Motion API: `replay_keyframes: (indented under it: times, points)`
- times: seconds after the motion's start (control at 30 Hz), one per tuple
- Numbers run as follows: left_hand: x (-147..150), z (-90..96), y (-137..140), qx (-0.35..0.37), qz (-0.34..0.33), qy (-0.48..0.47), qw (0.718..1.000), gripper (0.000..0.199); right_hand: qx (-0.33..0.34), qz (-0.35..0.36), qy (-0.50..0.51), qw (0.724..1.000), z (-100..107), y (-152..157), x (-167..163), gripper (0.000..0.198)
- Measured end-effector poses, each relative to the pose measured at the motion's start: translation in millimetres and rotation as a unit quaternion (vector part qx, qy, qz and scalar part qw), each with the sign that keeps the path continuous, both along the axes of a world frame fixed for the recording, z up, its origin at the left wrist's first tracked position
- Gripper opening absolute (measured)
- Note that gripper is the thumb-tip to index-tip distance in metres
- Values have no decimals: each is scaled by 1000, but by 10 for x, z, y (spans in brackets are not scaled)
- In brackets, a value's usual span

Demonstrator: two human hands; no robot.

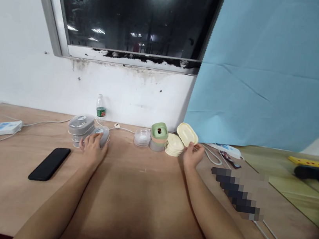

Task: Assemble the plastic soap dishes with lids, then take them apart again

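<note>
My left hand (93, 150) has its fingers bent over a small clear, grey-looking lidded container (104, 135), gripping it at the near side. Just left and behind it is a stack of similar lidded containers (81, 123). Pinched between thumb and fingers of my right hand (193, 156) is a cream oval lid (187, 134), tilted up with its hollow side towards me. Beside that hand stands a pile of cream lids (174, 145). Further left are a stack topped by a green square piece (160, 130) and some clear plastic tubs (142, 137).
A black phone (49, 164) lies left of my forearm. Behind stands a plastic bottle (101, 108) against the wall. Power strips (0, 129) with white cables are at the left and back right. A blurred dark object (235, 191) lies at the right on the table (134, 211).
</note>
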State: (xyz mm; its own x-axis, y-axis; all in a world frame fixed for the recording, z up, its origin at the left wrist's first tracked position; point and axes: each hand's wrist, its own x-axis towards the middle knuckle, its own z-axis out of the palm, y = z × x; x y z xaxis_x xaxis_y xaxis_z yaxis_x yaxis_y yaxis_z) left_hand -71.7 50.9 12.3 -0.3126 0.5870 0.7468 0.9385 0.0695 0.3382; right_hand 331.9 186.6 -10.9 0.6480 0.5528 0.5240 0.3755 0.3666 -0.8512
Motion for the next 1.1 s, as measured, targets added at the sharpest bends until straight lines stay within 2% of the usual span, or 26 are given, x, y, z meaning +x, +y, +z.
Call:
replay_keyframes:
  times: [0.23,0.43,0.57,0.67,0.97,1.1]
  points:
    - [-1,4,-8,2,8,-39,999,42,4,-15,-127,992,-36,-15,46,34]
    - [-39,-44,21,19,11,-58,998,37,13,38,-246,968,-91,24,-42,20]
    - [-55,-70,45,39,-7,-69,997,37,13,79,-257,963,-94,3,-121,23]
    - [-51,-68,44,55,-17,-81,995,35,10,96,-262,960,-82,-26,-144,19]
    - [-105,-131,57,57,-51,-122,990,38,14,84,-256,963,-108,-1,-146,21]
    - [-100,-101,42,78,-61,-124,987,39,26,63,-265,962,-90,-9,-144,23]
